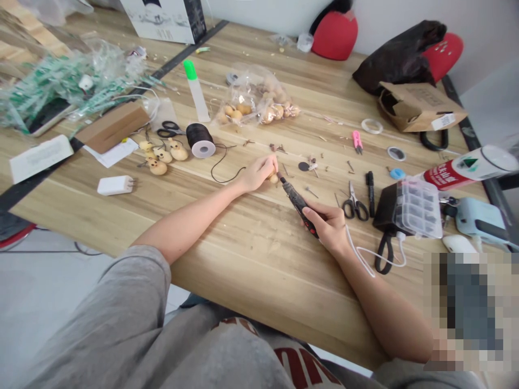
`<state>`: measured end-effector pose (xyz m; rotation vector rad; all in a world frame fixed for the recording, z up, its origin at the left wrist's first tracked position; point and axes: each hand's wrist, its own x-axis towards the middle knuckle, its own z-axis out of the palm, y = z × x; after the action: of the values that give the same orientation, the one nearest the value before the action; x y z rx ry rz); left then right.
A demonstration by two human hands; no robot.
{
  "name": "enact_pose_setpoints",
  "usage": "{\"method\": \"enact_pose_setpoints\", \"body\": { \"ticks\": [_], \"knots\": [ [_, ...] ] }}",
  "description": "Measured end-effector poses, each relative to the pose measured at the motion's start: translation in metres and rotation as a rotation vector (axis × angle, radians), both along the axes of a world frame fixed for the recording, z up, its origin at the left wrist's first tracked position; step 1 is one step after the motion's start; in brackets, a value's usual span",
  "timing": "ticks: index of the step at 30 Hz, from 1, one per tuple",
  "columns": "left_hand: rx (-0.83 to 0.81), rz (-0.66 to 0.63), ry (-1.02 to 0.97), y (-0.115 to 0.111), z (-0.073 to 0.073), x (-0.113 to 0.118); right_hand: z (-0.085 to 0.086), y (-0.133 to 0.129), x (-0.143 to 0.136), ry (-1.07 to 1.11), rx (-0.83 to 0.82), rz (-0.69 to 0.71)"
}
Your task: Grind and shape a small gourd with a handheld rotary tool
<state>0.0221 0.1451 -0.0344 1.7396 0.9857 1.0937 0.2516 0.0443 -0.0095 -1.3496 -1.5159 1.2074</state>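
My left hand (260, 174) is closed around a small tan gourd (274, 178), most of which its fingers hide. In my right hand (327, 222) is a black rotary tool (299, 202), its tip pointing up and left, close beside the gourd. A white cable runs near my right wrist. Left of my left hand stands a spool of black cord (200, 140), its loose end curling toward my wrist. Several small gourds with drawn faces (157, 166) lie further left. Behind my hands is a clear bag of gourds (259, 100).
Scissors (356, 202), a black marker (370, 193) and a compartment box (417, 208) are on the right. Small bits lie scattered beyond my hands. A green-capped bottle (197, 92) lies behind the spool. Plastic wrapping (60, 81) covers the far left.
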Motion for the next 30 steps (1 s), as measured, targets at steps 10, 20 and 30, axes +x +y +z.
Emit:
{"method": "enact_pose_setpoints", "body": {
  "ticks": [10,20,30],
  "knots": [
    [-0.005,0.007,-0.001,0.0003,-0.0011,0.0004,0.0028,0.0001,0.0003,-0.001,-0.002,0.012],
    [-0.004,0.007,0.010,0.0002,-0.0002,0.0000,0.0013,-0.0006,0.0005,0.002,0.001,0.008],
    [-0.008,0.009,0.009,-0.0004,0.0006,0.0005,0.0025,-0.0007,-0.0005,0.021,-0.006,0.004]
  ]
}}
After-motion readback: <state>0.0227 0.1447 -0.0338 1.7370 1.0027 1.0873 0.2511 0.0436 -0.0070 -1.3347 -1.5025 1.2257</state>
